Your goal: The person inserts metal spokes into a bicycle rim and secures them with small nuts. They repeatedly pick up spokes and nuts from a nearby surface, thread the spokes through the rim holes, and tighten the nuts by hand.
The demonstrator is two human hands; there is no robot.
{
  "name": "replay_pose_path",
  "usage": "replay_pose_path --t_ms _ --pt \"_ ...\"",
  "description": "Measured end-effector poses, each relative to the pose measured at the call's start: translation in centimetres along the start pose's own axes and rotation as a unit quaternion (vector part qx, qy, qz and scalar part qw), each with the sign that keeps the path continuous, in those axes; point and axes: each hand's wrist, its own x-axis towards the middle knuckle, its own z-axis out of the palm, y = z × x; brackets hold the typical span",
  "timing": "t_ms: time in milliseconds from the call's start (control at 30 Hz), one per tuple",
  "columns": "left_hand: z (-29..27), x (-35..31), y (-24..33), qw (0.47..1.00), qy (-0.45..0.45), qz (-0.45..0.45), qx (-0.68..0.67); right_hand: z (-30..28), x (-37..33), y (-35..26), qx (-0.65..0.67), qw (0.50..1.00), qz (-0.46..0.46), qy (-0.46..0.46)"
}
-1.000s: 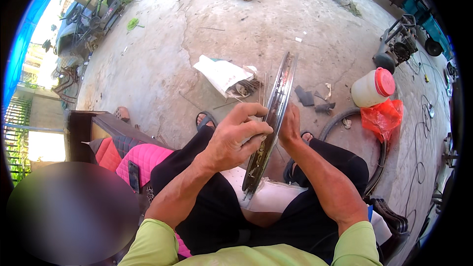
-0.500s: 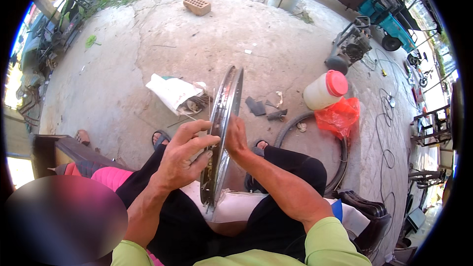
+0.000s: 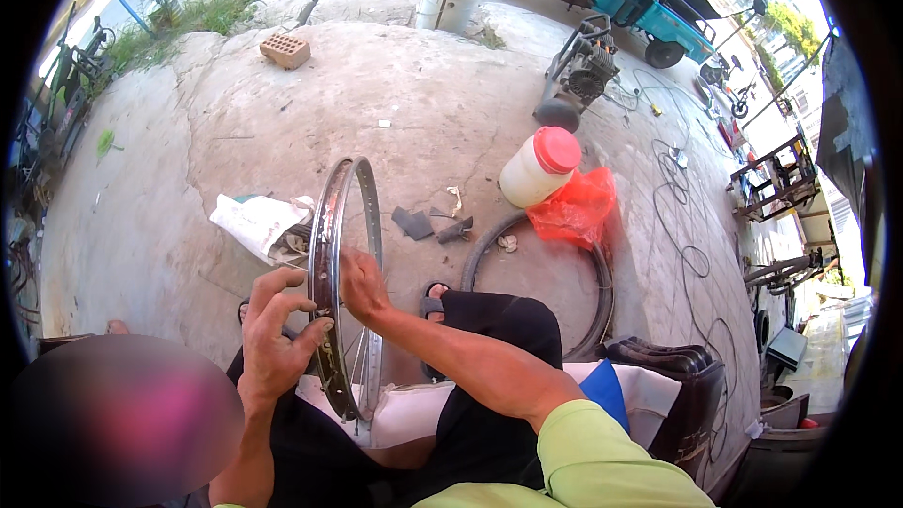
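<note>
A metal wheel rim [image 3: 326,357] stands upright between my knees, its lower edge on a white cloth [image 3: 414,411]. A few thin spokes [image 3: 357,350] show inside it. On its outer face, my left hand [image 3: 273,334] brings thumb and index finger close together; whatever small thing they pinch is too small to make out. The other left fingers are bent and clear of the rim. My right hand [image 3: 360,288] reaches in from the right and is closed at the rim's inner side, its fingertips partly hidden.
A bicycle tyre [image 3: 602,296], red plastic bag [image 3: 581,207] and red-lidded jar [image 3: 541,167] sit ahead right. Dark rubber scraps [image 3: 414,223] and a white sack [image 3: 259,226] lie ahead. Farther off are a perforated brick [image 3: 285,51], a compressor-like machine [image 3: 583,71] and a cable [image 3: 691,259].
The view has swung to the right, so everything sits farther left in it. The rim now shows more of its opening. Both hands remain at the rim, the left thumb straighter than before.
</note>
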Motion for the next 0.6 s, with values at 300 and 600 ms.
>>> replay_pose_path --t_ms 300,600 --pt "-0.1 0.3 0.8 1.0 -0.01 0.01 0.007 0.3 0.0 -0.2 0.043 0.998 0.033 0.011" --pt "-0.3 0.3 1.1 0.999 -0.028 0.036 -0.002 -0.2 -0.8 -2.7 0.018 0.999 -0.002 -0.027"
